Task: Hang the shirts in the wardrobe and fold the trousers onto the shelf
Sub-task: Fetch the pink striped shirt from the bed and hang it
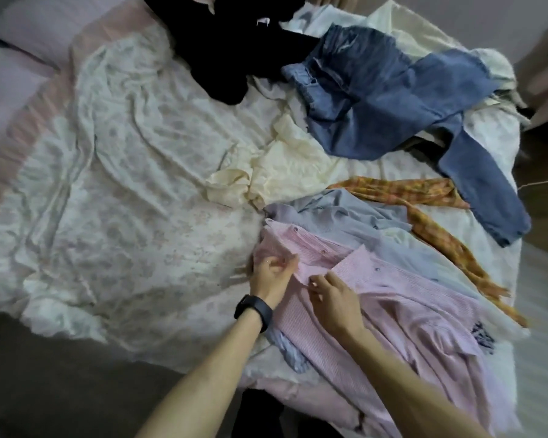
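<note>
Both hands on the pink shirt (408, 311). It lies at the near right corner of the bed (124, 172), on top of a pale blue shirt (355, 222). Left hand (271, 273) pinches the front edge just under the collar. Right hand (332, 298) pinches the opposite front edge right beside it. Looks like button work, can't tell if doing up or undoing. Jeans (393, 99) lie well apart at the far right, unfolded. No hanger or wardrobe in view.

Risks:
- Lifting the pink shirt by the collar could drag the blue one along, since they overlap.
- The pink hem seems to trail over the near bed edge, so a careless pull could slide it to the floor.
- The orange checked cloth (431, 226) lies close by and could tangle.
</note>
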